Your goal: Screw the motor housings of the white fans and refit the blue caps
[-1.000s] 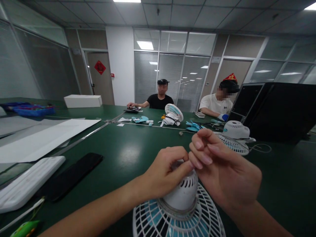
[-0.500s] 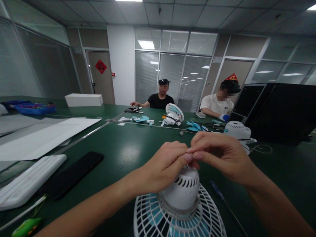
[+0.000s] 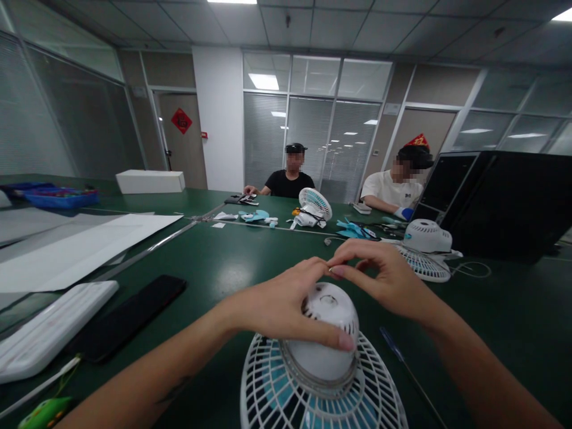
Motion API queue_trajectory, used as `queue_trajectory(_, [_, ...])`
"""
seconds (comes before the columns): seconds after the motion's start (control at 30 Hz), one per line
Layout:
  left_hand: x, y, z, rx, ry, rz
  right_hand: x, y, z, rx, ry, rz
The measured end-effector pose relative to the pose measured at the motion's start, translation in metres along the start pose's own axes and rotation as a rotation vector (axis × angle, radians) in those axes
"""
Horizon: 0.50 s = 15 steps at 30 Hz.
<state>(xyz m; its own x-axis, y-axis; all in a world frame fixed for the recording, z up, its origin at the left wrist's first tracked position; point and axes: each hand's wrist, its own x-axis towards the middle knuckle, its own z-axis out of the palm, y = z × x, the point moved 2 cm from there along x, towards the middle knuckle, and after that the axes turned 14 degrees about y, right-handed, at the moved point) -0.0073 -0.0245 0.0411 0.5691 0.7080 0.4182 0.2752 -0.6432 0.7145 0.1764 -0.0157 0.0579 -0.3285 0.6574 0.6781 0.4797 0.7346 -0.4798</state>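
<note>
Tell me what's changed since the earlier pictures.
The left hand has spread wider, its thumb shifting down across the front of the white housing, baring more of its top. The right hand has turned palm-down from the first picture, thumb and fingertips pinched together. A screwdriver, unseen at first, now shows. The fan's cage stayed put.

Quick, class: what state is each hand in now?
Left hand: holding the fan housing, thumb across its front.
Right hand: pinched closed; anything between fingertips is unclear.

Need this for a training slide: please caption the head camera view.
Left hand on the white housing of a face-down fan, right hand pinching close by, screwdriver on the green table.
</note>
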Motion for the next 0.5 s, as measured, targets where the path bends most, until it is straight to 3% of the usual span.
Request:
queue_trajectory(0.1, [0.000,-0.006,-0.001,0.027,-0.049,-0.068,-0.001,-0.006,0.001,-0.076,-0.048,-0.080])
queue_trajectory(0.5, [0.001,-0.009,0.006,-0.053,0.070,-0.116,-0.002,-0.012,0.011,-0.229,-0.136,-0.162])
